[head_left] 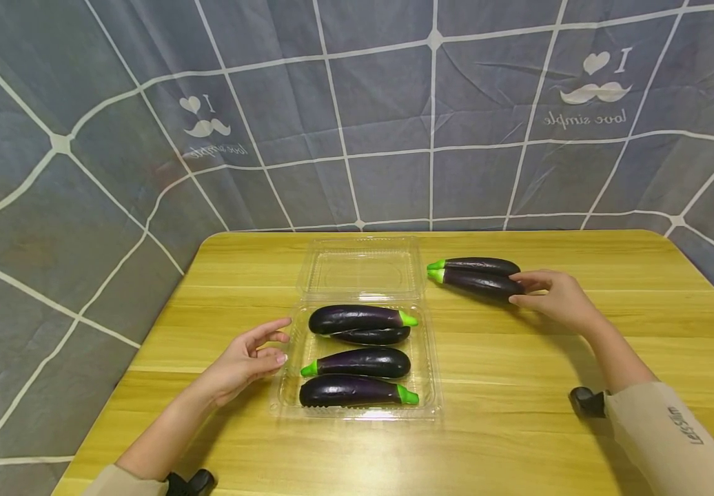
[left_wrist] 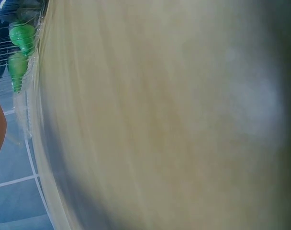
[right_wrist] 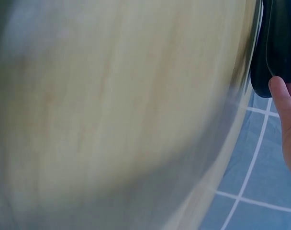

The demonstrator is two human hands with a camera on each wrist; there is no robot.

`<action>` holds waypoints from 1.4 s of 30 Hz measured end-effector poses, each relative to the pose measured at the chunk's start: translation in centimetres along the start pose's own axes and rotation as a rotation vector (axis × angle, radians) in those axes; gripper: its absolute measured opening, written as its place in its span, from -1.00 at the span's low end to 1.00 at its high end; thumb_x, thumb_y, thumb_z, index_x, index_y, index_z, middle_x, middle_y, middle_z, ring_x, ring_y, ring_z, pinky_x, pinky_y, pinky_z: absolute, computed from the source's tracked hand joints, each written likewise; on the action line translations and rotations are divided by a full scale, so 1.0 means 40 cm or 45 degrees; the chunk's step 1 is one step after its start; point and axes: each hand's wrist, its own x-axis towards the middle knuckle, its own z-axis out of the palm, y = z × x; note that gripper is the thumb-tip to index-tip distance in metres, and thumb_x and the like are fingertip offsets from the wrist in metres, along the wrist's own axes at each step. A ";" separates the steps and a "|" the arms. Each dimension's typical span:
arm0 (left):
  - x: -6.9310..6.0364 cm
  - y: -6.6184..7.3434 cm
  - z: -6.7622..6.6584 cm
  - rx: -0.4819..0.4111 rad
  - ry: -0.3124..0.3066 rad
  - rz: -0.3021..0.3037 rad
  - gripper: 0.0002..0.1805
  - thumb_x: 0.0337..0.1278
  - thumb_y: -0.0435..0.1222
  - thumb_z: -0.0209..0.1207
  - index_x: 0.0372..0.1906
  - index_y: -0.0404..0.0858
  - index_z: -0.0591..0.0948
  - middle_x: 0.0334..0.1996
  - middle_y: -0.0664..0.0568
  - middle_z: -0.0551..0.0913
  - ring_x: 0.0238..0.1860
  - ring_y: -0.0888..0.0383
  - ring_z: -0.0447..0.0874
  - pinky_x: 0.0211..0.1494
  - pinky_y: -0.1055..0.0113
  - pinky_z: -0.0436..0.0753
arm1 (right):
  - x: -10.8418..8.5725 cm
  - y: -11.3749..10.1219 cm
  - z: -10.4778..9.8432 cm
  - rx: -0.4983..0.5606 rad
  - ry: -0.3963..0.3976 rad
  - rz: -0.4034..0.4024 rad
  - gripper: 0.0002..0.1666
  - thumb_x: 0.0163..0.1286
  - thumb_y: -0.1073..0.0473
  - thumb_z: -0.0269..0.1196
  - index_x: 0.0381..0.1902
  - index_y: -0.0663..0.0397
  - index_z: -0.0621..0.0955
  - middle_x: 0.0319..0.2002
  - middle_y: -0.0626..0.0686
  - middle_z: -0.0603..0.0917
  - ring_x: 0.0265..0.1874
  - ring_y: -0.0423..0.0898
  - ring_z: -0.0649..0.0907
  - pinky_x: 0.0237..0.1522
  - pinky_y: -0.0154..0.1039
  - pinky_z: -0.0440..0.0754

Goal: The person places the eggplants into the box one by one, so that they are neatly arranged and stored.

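Four glossy dark-purple eggplants [head_left: 363,361] are contained in a transparent hinged plastic box [head_left: 357,414] at lower centre; two green-stemmed eggplants [head_left: 482,264] are laid together right of centre on the yellow wood-grain table [head_left: 487,441], the nearer eggplant [head_left: 477,282] being pinched at its rounded end by the right hand [head_left: 555,297]; the left hand [head_left: 239,362] is held, fingers relaxed, beside the box.
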 end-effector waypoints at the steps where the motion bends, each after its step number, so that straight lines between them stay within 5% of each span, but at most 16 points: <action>1: 0.000 0.000 0.000 0.001 -0.001 0.000 -0.26 0.16 -0.48 0.14 0.40 -0.40 0.08 0.01 -0.08 0.32 -0.23 0.29 0.51 -0.16 0.45 0.58 | -0.001 -0.001 -0.002 -0.002 0.002 0.001 -0.40 0.18 0.02 0.35 0.09 0.27 0.55 -0.04 0.30 0.58 -0.09 0.16 0.57 -0.20 -0.28 0.51; 10: 0.000 0.002 0.001 0.006 -0.005 0.002 -0.26 0.17 -0.47 0.14 0.40 -0.40 0.08 0.01 -0.08 0.31 -0.23 0.29 0.50 -0.15 0.45 0.58 | -0.016 -0.005 -0.018 0.002 0.012 -0.007 -0.41 0.17 0.03 0.36 0.10 0.25 0.55 -0.02 0.29 0.58 -0.11 0.10 0.57 -0.28 -0.47 0.48; 19: 0.002 0.002 0.002 0.004 -0.006 0.003 -0.27 0.18 -0.48 0.12 0.40 -0.40 0.07 0.03 -0.11 0.30 -0.22 0.28 0.50 -0.14 0.45 0.58 | -0.028 -0.007 -0.041 0.037 0.009 0.006 -0.42 0.18 0.03 0.35 0.10 0.21 0.55 -0.06 0.25 0.59 -0.25 -0.46 0.48 -0.30 -0.47 0.51; 34: 0.005 0.001 0.007 -0.017 0.016 -0.012 -0.25 0.16 -0.48 0.14 0.40 -0.41 0.06 0.04 -0.16 0.30 -0.25 0.29 0.50 -0.17 0.46 0.58 | -0.046 -0.037 -0.075 0.045 0.015 -0.010 -0.42 0.19 0.04 0.34 0.11 0.20 0.54 -0.03 0.24 0.56 -0.25 -0.52 0.47 -0.35 -0.44 0.55; 42: 0.004 0.004 0.008 -0.017 0.020 -0.021 -0.25 0.16 -0.48 0.14 0.40 -0.41 0.06 0.04 -0.16 0.30 -0.24 0.29 0.50 -0.18 0.46 0.57 | -0.053 -0.054 -0.080 0.070 0.030 -0.038 -0.46 0.18 0.05 0.35 0.08 0.18 0.57 -0.10 -0.12 0.56 -0.25 -0.49 0.50 -0.36 -0.44 0.56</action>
